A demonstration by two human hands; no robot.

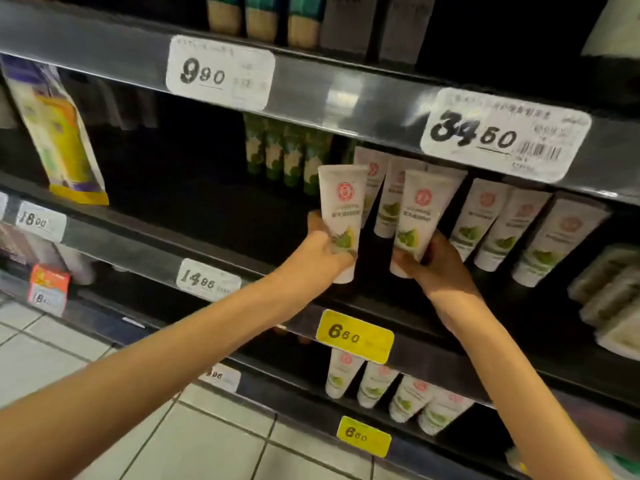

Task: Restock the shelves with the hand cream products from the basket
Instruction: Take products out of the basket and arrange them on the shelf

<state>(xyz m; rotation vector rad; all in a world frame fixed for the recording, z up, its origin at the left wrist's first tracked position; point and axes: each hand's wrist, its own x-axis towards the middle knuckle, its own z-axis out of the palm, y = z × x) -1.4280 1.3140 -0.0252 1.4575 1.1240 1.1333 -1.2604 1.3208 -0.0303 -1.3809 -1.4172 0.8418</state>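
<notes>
My left hand grips a white hand cream tube with a red logo and green leaf print, cap down, above the front of the middle shelf. My right hand grips a second matching tube just to its right. Behind them stand two more such tubes, and a row of three leans on the shelf at right. The basket is out of view.
Dark green tubes stand at the back of the same shelf. A yellow and purple packet hangs at left. The shelf below holds several white tubes. Price tags line the shelf edges. Pale boxes lie at far right. Tiled floor lies below.
</notes>
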